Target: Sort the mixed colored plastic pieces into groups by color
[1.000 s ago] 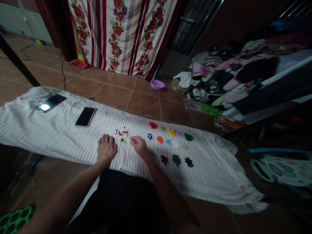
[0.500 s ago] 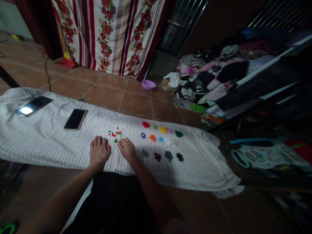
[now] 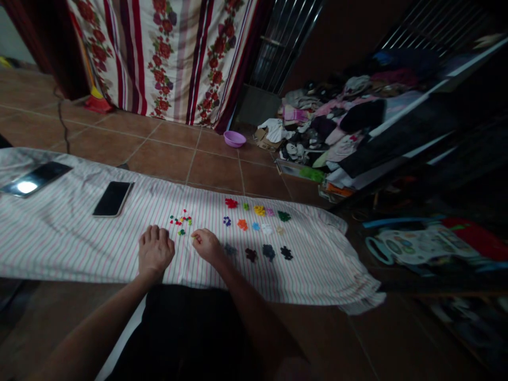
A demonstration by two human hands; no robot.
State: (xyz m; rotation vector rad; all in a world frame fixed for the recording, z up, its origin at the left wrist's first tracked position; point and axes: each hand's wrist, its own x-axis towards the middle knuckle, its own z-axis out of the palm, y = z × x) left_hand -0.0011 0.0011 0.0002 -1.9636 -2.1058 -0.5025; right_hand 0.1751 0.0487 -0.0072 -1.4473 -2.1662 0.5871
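Observation:
My left hand point(image 3: 155, 248) lies flat on the striped cloth point(image 3: 99, 248), fingers stretched out and holding nothing. Thumb and fingertips of my right hand point(image 3: 207, 245) pinch a tiny yellow-green piece point(image 3: 193, 238), too small to name more exactly. Between and beyond the hands lies a loose mix of small red, green and yellow pieces point(image 3: 182, 218), with a few green ones point(image 3: 181, 232) closer in. Right of my right hand are small piles sorted by colour, among them red point(image 3: 230, 203), yellow point(image 3: 259, 210), orange point(image 3: 242, 225), white point(image 3: 267, 228), dark green point(image 3: 284, 216) and black point(image 3: 286, 253).
Two phone-like devices, a black phone point(image 3: 113, 199) and a shiny dark slab point(image 3: 37, 178), lie on the cloth at left. On the tiled floor beyond stands a purple basin point(image 3: 235, 139). Heaped clothes point(image 3: 317, 127) and a toy-like panel point(image 3: 416, 248) are at right.
My right hand has drawn slightly right, away from the mixed pieces, with the yellow-green piece in its pinch. My left hand stays flat. The whole view has shifted a little.

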